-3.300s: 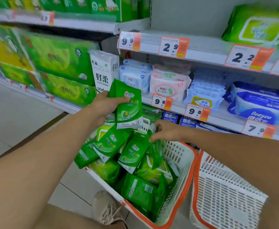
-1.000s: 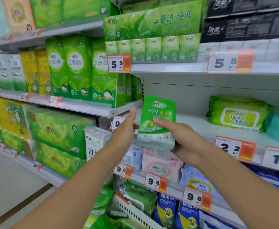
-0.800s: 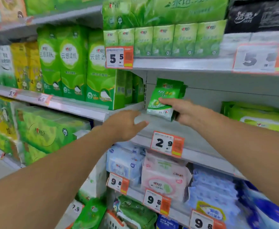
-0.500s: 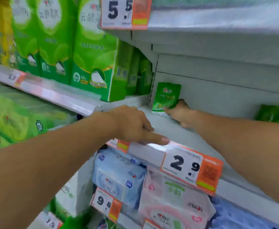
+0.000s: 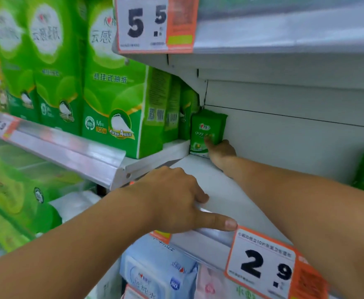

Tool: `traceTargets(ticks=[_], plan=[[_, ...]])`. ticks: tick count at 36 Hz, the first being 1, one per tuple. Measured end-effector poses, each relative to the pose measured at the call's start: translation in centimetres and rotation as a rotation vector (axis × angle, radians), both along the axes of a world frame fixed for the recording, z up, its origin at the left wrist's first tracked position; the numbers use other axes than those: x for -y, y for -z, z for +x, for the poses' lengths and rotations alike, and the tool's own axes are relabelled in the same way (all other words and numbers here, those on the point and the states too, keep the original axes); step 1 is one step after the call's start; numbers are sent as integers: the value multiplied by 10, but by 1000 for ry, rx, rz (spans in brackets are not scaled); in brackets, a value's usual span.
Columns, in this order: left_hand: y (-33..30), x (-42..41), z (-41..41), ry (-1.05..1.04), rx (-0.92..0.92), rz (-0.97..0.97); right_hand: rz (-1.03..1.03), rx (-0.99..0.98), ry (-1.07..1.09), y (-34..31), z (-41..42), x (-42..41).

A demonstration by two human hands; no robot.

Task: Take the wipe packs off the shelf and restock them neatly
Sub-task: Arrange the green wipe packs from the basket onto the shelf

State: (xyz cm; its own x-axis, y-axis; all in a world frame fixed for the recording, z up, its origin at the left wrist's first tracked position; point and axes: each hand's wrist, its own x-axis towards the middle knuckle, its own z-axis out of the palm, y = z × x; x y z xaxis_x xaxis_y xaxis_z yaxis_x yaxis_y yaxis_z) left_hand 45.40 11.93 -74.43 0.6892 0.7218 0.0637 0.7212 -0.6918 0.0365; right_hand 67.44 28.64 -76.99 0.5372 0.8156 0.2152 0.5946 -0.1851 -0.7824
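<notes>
Right arm outstretched, right hand (image 5: 221, 153) far forward with fingers extended; left hand (image 5: 172, 203) low, forefinger pointing, other fingers curled.

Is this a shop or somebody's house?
Most likely a shop, probably a supermarket aisle. The shelves carry price tags, rows of green tissue packs stand together, and a right hand sets a small green wipe pack upright at the back.
</notes>
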Motion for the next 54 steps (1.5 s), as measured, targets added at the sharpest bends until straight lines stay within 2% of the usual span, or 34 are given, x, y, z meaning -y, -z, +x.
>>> traceTargets(ticks=[3,9,20,36,40,42,44,46,47,49,51,52,53,54], plan=[[0,2,0,-24,-7,-16,120,-51,-37,0,0,4],[-2,7,0,-47,-21,-37,25,-134,-63,-3,-1,7],[-4,5,0,-45,-46,-41,-12,-193,-81,-9,5,15],[-2,7,0,-45,-38,-40,81,-256,-90,-3,17,15],[-9,10,-2,-65,-46,-68,-19,-301,-100,-9,19,30],[-12,18,-1,-96,-62,-98,-144,-220,-153,-21,14,58],[-14,32,-2,-126,-66,-122,-291,-39,-212,-40,4,100],[-9,47,-6,-136,-11,-64,-402,244,-241,-59,-12,153],[-1,55,-10,-137,63,28,-413,417,-234,-66,-21,181],[21,80,-22,-137,343,272,-257,690,-211,-67,-35,235],[63,117,-40,-126,669,395,122,711,-172,-48,-54,301],[88,137,-48,-151,757,359,342,677,-149,-34,-64,337],[117,157,-56,-206,763,243,489,610,-128,-12,-74,369],[148,177,-65,-288,704,69,545,542,-130,16,-89,398]])
